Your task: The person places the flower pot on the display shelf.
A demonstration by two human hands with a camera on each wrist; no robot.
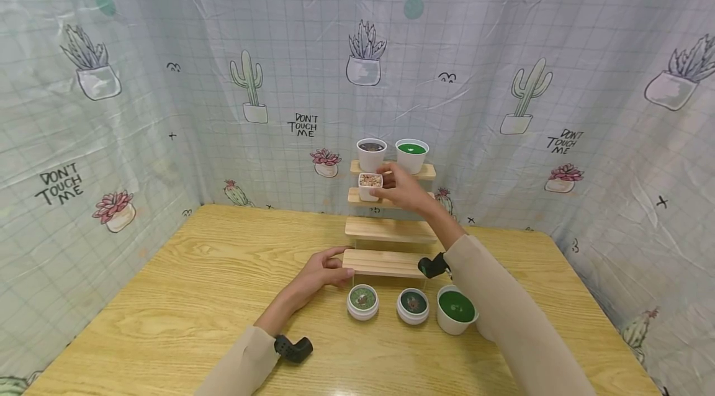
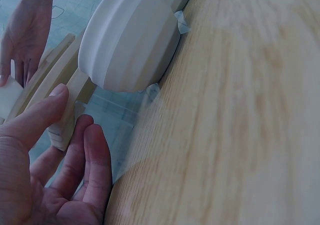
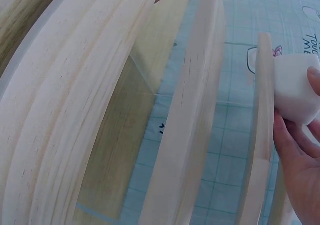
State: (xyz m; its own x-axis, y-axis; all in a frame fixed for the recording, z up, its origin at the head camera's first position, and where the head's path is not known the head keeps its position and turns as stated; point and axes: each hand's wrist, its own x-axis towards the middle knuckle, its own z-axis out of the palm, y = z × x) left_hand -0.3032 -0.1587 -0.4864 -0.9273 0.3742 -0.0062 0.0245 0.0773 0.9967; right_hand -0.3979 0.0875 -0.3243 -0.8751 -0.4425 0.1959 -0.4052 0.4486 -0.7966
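Note:
My right hand (image 1: pixel 403 188) grips a small white pot (image 1: pixel 369 194) filled with pale and reddish pebble-like pieces. This pot is at the left of the second-highest step of a tiered wooden stand; in the right wrist view the white pot (image 3: pixel 296 87) appears against that step's board. With my left hand (image 1: pixel 317 273) I hold the left end of the lowest wooden step (image 1: pixel 385 263). The left wrist view shows the thumb over the board (image 2: pixel 76 96) and fingers curled beneath it. On the top step are a white tub with dark contents (image 1: pixel 371 160) and one with green contents (image 1: pixel 412 161).
Before the stand, on the wooden table (image 1: pixel 167 297), are two low white jars, one with light green contents (image 1: pixel 362 304), one with dark green (image 1: pixel 413 306). A larger green-filled tub (image 1: pixel 454 316) stands beside them. Another white container (image 1: pixel 486 326) is partly hidden by my right sleeve. A printed curtain (image 1: pixel 279 73) hangs behind.

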